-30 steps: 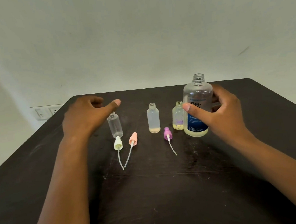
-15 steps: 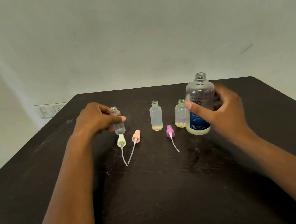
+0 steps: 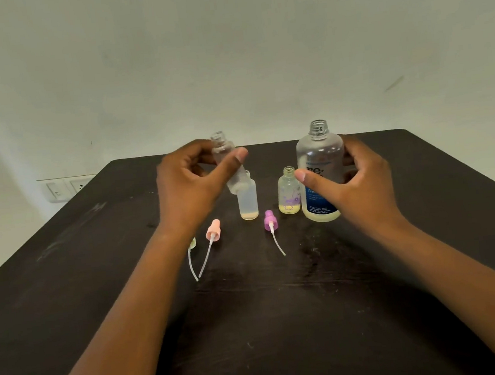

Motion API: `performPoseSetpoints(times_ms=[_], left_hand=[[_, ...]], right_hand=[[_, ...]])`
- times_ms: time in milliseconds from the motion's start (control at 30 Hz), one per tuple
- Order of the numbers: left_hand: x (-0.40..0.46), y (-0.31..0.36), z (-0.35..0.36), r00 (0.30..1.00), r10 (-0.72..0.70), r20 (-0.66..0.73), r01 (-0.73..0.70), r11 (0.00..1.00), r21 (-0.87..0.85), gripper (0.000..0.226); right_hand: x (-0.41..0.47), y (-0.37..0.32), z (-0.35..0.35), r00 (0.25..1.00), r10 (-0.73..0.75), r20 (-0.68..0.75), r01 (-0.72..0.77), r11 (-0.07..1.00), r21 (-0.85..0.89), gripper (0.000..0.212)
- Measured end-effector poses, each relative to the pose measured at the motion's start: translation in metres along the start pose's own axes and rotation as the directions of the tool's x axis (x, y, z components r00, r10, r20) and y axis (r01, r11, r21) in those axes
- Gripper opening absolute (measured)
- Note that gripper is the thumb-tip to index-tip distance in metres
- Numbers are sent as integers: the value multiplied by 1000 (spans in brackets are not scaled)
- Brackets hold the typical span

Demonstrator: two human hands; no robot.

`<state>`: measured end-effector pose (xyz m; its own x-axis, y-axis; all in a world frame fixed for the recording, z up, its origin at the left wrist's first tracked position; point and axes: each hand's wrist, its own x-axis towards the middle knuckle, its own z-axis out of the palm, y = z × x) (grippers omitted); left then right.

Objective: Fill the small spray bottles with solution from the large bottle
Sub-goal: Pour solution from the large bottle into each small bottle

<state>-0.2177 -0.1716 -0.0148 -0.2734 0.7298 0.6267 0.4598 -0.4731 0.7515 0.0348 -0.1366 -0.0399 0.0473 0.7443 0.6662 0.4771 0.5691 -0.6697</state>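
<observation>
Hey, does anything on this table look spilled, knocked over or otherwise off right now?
Nothing stands out. No spill shows on the dark table. The frosted small bottle, the yellowish small bottle and the large bottle stand upright. Three spray tops lie loose, as expected. The left hand holds the clear small bottle slightly tilted.

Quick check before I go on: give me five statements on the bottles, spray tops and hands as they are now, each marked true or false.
1. The left hand holds a clear small bottle off the table. True.
2. The large bottle is capped. False: its threaded neck is open.
3. The right hand grips the large bottle. True.
4. The purple spray top is screwed onto a bottle. False: it lies loose on the table.
5. The frosted small bottle is full. False: only a thin layer of liquid sits at its bottom.
</observation>
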Motion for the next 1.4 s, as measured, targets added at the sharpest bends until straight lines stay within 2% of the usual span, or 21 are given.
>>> performPoseSetpoints(times_ms=[100,233,467,733,967,1400], left_hand=[[-17,5,20,994,68,82,-68,998,-6,34],[-38,8,44,964,187,191,-221,958,181,39],[-47,6,58,955,197,221,-231,963,139,47],[-47,4,61,960,151,238,-185,975,127,43],[-48,-1,62,959,49,280,-99,981,167,38],[-46,-2,61,952,55,302,-121,971,204,45]], right_hand=[[1,1,-1,993,-107,-48,101,988,-115,63],[5,7,-6,972,-227,-67,197,933,-303,71],[12,16,-10,948,-316,-37,264,845,-464,76],[12,20,-10,937,-349,-15,296,816,-497,75],[12,20,-9,938,-346,24,312,812,-494,78],[9,17,-8,933,-358,18,322,814,-484,79]])
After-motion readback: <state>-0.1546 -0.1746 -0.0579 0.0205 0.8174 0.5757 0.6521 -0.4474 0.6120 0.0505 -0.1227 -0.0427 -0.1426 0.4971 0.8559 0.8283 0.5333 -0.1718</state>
